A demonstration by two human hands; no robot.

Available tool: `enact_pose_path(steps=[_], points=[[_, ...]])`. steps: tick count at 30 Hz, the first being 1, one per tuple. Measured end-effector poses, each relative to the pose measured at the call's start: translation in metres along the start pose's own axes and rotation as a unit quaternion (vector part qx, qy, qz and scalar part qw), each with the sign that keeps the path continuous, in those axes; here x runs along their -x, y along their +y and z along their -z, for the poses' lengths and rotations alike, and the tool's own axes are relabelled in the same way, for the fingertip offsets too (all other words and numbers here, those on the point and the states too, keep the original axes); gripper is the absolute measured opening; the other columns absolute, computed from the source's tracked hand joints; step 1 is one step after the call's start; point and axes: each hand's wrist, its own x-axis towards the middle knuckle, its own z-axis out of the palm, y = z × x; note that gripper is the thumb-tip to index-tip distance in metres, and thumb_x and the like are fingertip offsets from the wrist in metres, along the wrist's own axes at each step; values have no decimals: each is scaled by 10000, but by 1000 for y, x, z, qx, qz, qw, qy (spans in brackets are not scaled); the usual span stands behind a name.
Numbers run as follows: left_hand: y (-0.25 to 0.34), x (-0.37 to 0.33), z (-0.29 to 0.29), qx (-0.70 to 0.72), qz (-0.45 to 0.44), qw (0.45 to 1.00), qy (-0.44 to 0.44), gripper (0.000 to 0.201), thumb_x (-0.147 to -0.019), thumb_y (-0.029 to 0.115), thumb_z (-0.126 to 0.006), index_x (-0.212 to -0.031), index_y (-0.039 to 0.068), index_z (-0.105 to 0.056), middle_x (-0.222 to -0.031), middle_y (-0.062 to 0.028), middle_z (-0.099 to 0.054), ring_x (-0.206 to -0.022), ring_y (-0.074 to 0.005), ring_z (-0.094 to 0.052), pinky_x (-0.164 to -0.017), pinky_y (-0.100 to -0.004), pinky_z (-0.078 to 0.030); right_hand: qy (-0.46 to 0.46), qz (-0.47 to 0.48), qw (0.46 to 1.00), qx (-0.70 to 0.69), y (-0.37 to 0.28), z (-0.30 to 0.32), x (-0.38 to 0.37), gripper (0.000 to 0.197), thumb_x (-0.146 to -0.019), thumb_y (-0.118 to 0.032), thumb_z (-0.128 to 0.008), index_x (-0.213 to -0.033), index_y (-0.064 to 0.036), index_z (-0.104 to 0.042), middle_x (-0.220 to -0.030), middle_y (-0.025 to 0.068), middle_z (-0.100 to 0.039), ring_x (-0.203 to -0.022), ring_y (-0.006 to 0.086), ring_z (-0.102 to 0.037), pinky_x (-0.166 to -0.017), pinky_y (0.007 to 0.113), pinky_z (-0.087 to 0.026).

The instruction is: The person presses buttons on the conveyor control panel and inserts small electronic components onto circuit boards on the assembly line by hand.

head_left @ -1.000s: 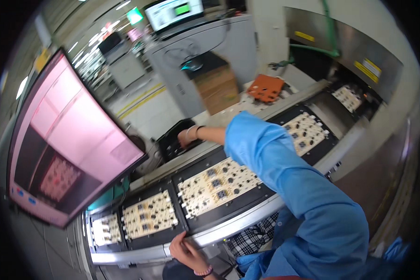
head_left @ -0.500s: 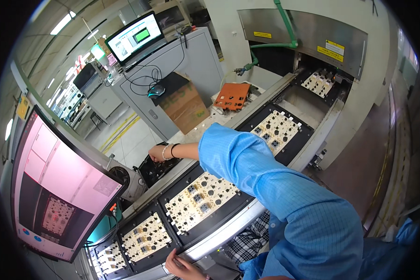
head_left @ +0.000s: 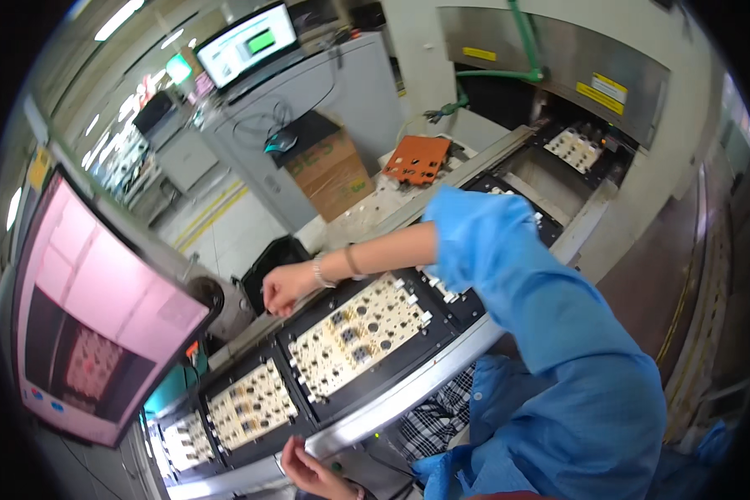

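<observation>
My right hand [head_left: 288,287] hovers above the conveyor's far rail, its fingers curled together in a pinch. Whatever they hold, if anything, is hidden. Just behind it sits a black bin [head_left: 273,257]. Below and to the right lies a cream circuit board [head_left: 392,312] with black round and square parts, set in a black carrier [head_left: 333,410]. My left hand [head_left: 310,468] is by the near rail [head_left: 375,427], fingers apart and holding nothing. Farther left on the line, another cream circuit board [head_left: 254,404] rests in its own carrier.
A pink-lit monitor [head_left: 112,292] stands at left. Behind the line are a cardboard box [head_left: 329,171], an orange plate [head_left: 417,159] and a laptop [head_left: 248,46] on a grey cabinet [head_left: 354,92]. A machine housing [head_left: 558,62] covers the conveyor's far right end.
My right hand has come out of the black bin toward the large circuit board. My left hand has shifted slightly left and its fingers point up more. The view has moved a little.
</observation>
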Motion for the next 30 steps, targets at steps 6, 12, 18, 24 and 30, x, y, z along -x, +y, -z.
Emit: enact_pose_path(steps=[6, 12, 18, 24, 30], points=[[56, -14, -71, 69, -28, 984, -165, 398, -881, -84, -627, -1260, -3, -532, -1201, -119, -526, -985, -191, -634, -852, -308, -543, -141, -108, 973, -145, -20, -96, 138, 226, -940, -137, -671, -1066, 25, -576, -907, 93, -687, -800, 116, -672, -708, 239, -558], [51, -3, -76, 102, 11, 983, -154, 159, -830, -81, -692, -968, -6, -664, -986, -110, -583, -910, -190, -621, -735, -265, -559, -128, -176, 968, -126, -12, -95, 167, 246, -970, -196, -640, -1088, 11, -581, -955, 90, -683, -836, 134, -676, -739, 246, -558], [30, -2, -79, 136, 8, 985, -105, 186, -825, -87, -693, -989, 2, -692, -992, -107, -620, -895, -194, -646, -736, -264, -559, -130, -207, 931, -270, -16, -91, 160, 153, -996, -158, -590, -1093, -44, -561, -980, 28, -632, -853, 89, -620, -781, 225, -523], [17, -14, -88, 148, -2, 981, -128, 179, -846, -92, -668, -1003, -8, -687, -1029, -107, -627, -913, -201, -661, -748, -255, -569, -27, -168, 860, -481, 8, -52, 141, 214, -1045, -186, -486, -1096, 0, -578, -998, 65, -637, -838, 107, -615, -763, 230, -547], [16, -17, -87, 111, -1, 978, -178, 206, -856, -73, -658, -1047, 2, -669, -1015, -115, -637, -860, -199, -636, -697, -268, -545, 50, -155, 939, -304, 1, -1, 107, 223, -1007, -142, -563, -1148, 30, -582, -1090, 103, -645, -896, 108, -656, -842, 213, -574]])
